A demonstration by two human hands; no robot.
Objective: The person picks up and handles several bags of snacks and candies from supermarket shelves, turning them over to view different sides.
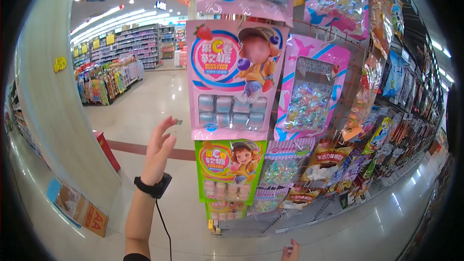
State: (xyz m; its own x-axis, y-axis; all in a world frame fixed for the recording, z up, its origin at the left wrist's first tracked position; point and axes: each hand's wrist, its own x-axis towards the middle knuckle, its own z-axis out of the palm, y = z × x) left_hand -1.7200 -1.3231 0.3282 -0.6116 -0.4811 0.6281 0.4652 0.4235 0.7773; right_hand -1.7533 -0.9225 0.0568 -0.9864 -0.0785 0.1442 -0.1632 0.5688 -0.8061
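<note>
My left hand (158,152) is raised with its fingers apart and holds nothing that I can make out. A black strap with a small device (154,185) circles its wrist. A small green-and-white piece (179,122) shows at the fingertips; whether I touch it is unclear. To the right of this hand hangs a pink bag of soft candy (232,116), apart from the fingers. Below it hangs a green candy bag (232,166). My right hand (292,251) is low at the bottom edge, partly cut off, its fingers loosely bent with nothing visible in them.
Pink-framed candy packs (313,98) and brown marshmallow bags (324,161) hang on a wire rack running right. At left stand a pale pillar (47,61) and a cardboard box (96,221) on the floor. Stocked shelves (123,45) line the far aisle.
</note>
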